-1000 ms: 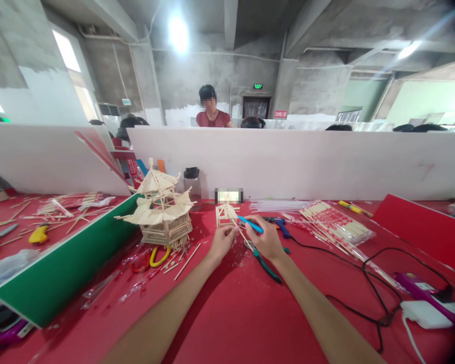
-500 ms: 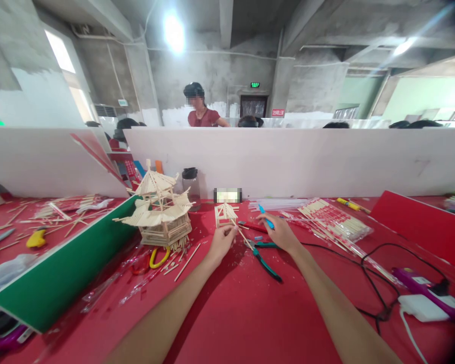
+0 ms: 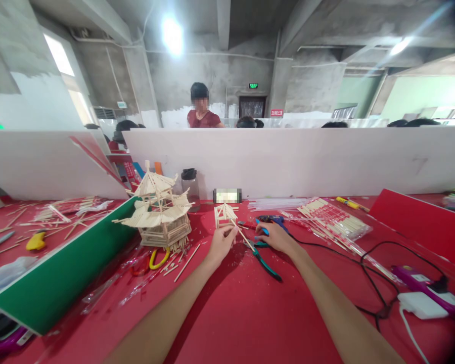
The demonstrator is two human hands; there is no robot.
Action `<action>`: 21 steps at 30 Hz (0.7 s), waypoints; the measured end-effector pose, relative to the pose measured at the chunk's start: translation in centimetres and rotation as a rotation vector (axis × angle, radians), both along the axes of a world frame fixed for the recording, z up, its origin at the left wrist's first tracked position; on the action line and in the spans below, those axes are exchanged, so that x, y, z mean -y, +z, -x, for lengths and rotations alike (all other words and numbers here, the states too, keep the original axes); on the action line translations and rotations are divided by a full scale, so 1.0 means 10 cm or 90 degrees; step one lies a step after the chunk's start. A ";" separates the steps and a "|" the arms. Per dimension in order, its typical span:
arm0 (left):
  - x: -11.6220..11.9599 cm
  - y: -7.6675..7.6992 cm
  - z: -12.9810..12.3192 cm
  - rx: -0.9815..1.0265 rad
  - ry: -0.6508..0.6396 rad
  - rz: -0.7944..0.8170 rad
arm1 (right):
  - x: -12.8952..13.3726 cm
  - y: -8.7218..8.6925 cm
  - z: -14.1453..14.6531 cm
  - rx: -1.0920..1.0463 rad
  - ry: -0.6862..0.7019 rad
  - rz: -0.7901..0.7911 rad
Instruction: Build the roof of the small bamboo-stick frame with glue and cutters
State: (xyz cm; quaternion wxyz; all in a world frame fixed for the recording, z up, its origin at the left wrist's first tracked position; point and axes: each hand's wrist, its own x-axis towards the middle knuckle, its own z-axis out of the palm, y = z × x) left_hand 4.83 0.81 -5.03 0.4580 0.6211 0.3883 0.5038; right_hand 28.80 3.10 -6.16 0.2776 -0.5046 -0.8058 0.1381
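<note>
My left hand (image 3: 222,243) pinches a thin wooden stick (image 3: 245,237), which slants down to the right across the pliers. Just behind those fingers stands a small frame of sticks with a sloped top (image 3: 224,213). My right hand (image 3: 276,237) is closed around a slim blue pen-like tool (image 3: 263,230), partly hidden by the fingers. Green-handled pliers (image 3: 267,268) lie on the table between my hands, one handle running under my right hand. Beyond my right hand rests a blue glue gun (image 3: 273,220) with a black cord.
A larger stick pavilion (image 3: 161,217) stands left, by a green board (image 3: 72,258) and yellow-handled scissors (image 3: 160,258). A bottle (image 3: 190,187) is behind it. Bagged sticks (image 3: 328,218), a looping cord (image 3: 364,263) and a purple power strip (image 3: 420,283) occupy the right. A white partition (image 3: 307,162) crosses the back.
My right hand has moved down and slightly left, tilting the blue tool lower; the glue gun behind it now shows. My left hand stays on the stick.
</note>
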 end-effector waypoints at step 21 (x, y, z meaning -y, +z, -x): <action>0.00 -0.01 0.00 -0.014 0.021 0.020 | -0.01 0.01 0.00 0.011 -0.009 0.014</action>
